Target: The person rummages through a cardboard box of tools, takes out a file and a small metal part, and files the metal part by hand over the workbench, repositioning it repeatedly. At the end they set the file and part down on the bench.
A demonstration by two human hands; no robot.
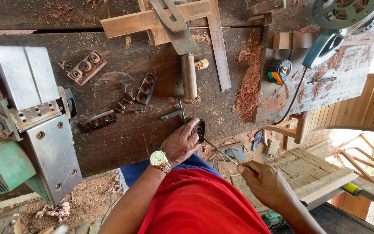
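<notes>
At the near edge of the dark wooden workbench (pixel 152 143), the person's left hand (pixel 180 144) presses a small dark metal block (pixel 201 130) flat, fingers curled over it. To its right, the right hand (pixel 267 181) pinches a thin screwdriver (pixel 221 151), whose shaft slants up-left, tip meeting the block.

The tabletop (pixel 122 138) is dark brown wood dusted with reddish sawdust (pixel 249 86). The electric planer (pixel 18 125) is green with bare silver plates. The tape measure (pixel 278 71) is black, orange and teal; the circular saw (pixel 338 26) teal and black. The wristwatch (pixel 159 160) is gold with a pale dial, the shirt (pixel 195 203) red.
</notes>
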